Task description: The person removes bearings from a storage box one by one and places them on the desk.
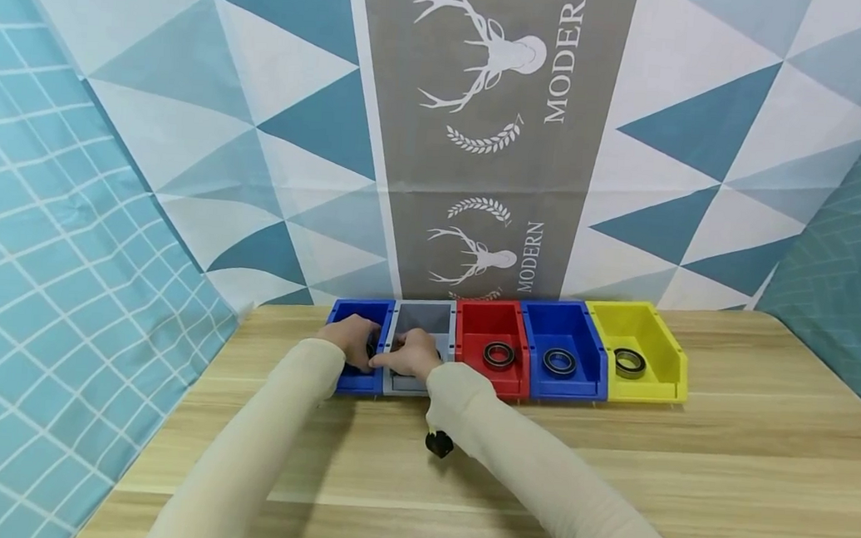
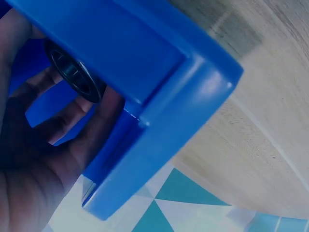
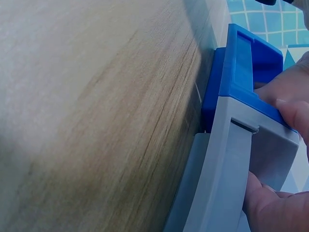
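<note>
- My left hand (image 1: 351, 338) is inside the leftmost blue bin (image 1: 358, 383), with its fingers curled around a bearing (image 2: 75, 72). I think a light but sure grip on the outer edge is best.
- My right hand (image 1: 411, 356) reaches into the grey bin (image 1: 427, 310) just beside; whether it pinches something, I cannot tell.
- Both bins have narrow walls, so I should move the wrists slowly and avoid scraping.
- The bearing is tilted, against the fingers of my left hand; the bin wall partly hides it.
</note>
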The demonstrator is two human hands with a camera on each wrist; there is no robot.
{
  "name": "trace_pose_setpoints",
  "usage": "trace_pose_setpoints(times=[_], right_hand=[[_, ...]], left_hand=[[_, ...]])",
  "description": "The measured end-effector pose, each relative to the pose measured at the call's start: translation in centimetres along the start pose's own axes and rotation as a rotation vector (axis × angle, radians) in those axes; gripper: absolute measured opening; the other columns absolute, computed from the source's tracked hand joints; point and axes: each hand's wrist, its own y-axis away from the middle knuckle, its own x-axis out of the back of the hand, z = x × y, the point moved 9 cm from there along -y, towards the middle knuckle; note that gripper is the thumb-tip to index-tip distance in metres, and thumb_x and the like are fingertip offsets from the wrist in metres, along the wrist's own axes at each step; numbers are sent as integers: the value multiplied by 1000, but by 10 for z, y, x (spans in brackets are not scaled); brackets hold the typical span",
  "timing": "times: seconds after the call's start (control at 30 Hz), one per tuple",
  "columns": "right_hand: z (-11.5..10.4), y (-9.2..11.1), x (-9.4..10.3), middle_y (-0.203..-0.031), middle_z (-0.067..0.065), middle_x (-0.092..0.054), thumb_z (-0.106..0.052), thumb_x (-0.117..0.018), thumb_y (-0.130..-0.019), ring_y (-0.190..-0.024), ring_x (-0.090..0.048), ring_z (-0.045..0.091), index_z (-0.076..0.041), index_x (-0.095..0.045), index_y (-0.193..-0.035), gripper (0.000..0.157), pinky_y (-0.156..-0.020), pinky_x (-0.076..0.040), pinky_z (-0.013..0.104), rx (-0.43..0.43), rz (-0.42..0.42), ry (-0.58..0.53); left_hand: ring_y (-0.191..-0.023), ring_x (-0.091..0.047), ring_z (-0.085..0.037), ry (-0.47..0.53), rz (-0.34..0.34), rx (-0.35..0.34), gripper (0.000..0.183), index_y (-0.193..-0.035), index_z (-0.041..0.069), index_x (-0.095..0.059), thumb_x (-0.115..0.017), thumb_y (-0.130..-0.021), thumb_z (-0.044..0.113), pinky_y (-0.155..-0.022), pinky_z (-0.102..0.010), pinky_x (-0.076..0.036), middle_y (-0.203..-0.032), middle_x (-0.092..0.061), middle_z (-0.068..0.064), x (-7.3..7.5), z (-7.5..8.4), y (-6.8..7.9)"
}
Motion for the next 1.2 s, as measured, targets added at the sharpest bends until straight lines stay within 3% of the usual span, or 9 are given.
trace_pose_setpoints(times=[0.13,0.37,0.53,0.73,0.83,1.03,1.2], right_hand=[[2,1,0,-108,10,-67,-33,-81,-75,-87,-55,17,-3,-65,-112,50,-82,-53,37,-14,-5,-10],[0,1,0,-112,12,-68,-33,-81,-76,-92,-60,19,-2,-65,-117,54,-86,-54,39,-11,-6,-19],[0,2,1,-104,10,-68,-32,-81,-76,-86,-59,17,-2,-67,-111,48,-76,-53,33,1,-6,-25],[-1,4,0,-84,5,-66,-31,-81,-76,-73,-53,14,-5,-69,-89,31,-59,-42,26,33,-11,-9],[-1,4,0,-83,5,-65,-31,-81,-76,-73,-53,15,-6,-69,-88,30,-60,-43,27,38,-12,-3],[0,4,-1,-94,7,-67,-32,-80,-77,-82,-56,17,-4,-69,-100,38,-71,-51,32,27,-14,3],[0,5,-1,-84,5,-63,-31,-81,-76,-76,-53,17,-6,-67,-89,31,-62,-44,28,21,-12,-4]], left_hand=[[-100,-61,-19,-22,9,-35,59,-124,9,-61,-83,-71,25,-92,-43,-53,-119,-67,-10,3,4,3],[-118,-59,-25,-24,12,-67,70,-133,6,-55,-83,-71,24,-101,-46,-48,-128,-63,-11,14,9,13],[-105,-61,-22,-27,27,-90,57,-122,9,-61,-83,-71,25,-95,-44,-52,-120,-66,-10,20,12,21],[-86,-54,-18,-50,30,-101,46,-110,12,-63,-83,-70,25,-79,-37,-53,-103,-66,-6,25,13,28],[-83,-54,-18,-64,30,-107,46,-110,12,-62,-83,-71,25,-75,-35,-52,-99,-64,-5,27,14,30],[-83,-55,-17,-86,26,-94,49,-113,11,-62,-83,-71,27,-78,-38,-54,-102,-65,-7,29,14,35],[-83,-55,-18,-99,40,-105,47,-110,11,-62,-82,-71,27,-78,-39,-55,-101,-65,-7,30,14,41]])
